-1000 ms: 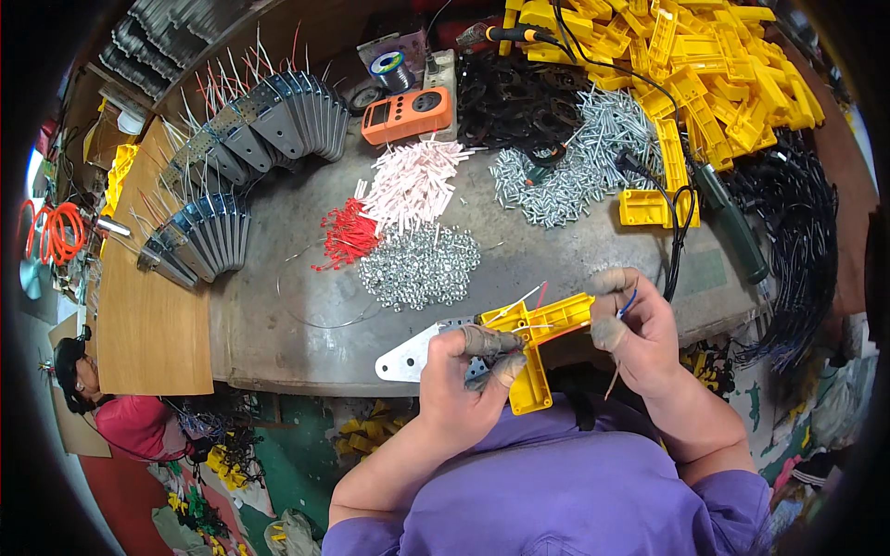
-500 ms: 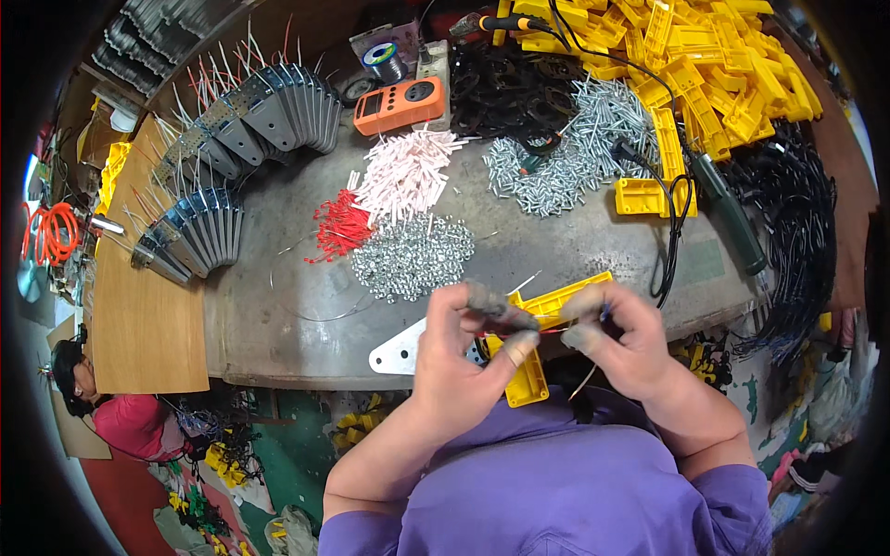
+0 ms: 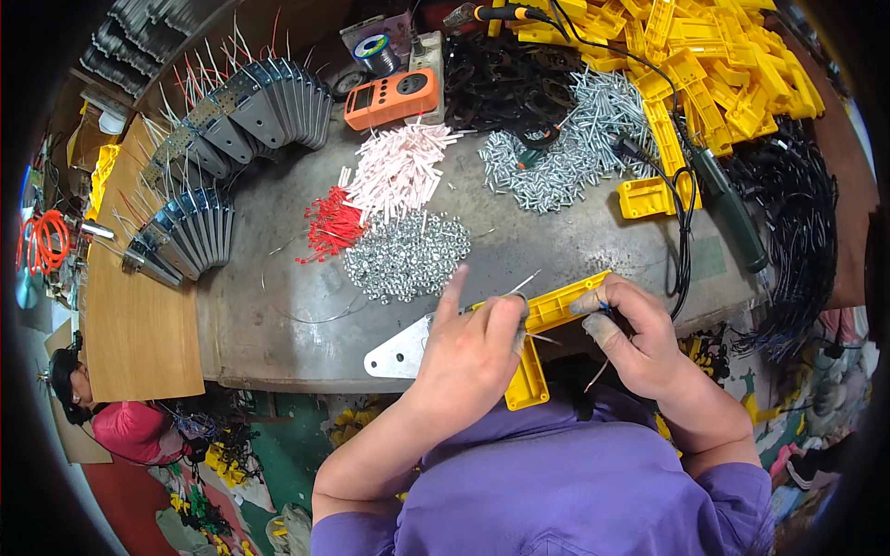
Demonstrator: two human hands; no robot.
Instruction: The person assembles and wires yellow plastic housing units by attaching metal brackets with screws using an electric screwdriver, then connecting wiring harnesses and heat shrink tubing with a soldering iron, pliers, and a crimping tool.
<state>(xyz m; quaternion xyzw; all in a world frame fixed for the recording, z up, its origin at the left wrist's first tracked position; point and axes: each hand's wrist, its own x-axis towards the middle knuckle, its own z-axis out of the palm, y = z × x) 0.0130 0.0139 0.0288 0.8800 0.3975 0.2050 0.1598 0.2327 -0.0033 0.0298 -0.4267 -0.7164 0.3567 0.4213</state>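
**Yellow plastic housing gripped in both hands at lower centre**

Yellow plastic housing (image 3: 549,320), L-shaped, held over the near edge of the grey metal workbench (image 3: 278,315), just below centre of the frame. Left hand (image 3: 471,347) clenched around its corner, index finger raised and pointing up-frame. Right hand (image 3: 640,338) grasping the upper right end of the same housing, fingertips capped with pale finger cots, pinching thin wires (image 3: 603,304) there. Flat silver metal plate (image 3: 400,350) with holes just left of the left hand, partly hidden beneath it.

Up-frame from the hands, near centre: heap of small silver nuts (image 3: 406,257), bundle of red sleeves (image 3: 332,225) just to its left, pile of pale pink sleeves (image 3: 400,167) above. Heap of silver screws (image 3: 575,139) at upper centre-right. Orange handheld meter (image 3: 392,96) at upper centre, solder spool (image 3: 375,49) above it. Big mound of yellow housings (image 3: 714,65) in the upper right, black cable bundle (image 3: 788,232) along the right side, dark-handled tool (image 3: 732,213) beside it. Rows of grey metal brackets with wires (image 3: 241,116) fanned across the upper left. Another person in a red top (image 3: 130,431) at lower left.
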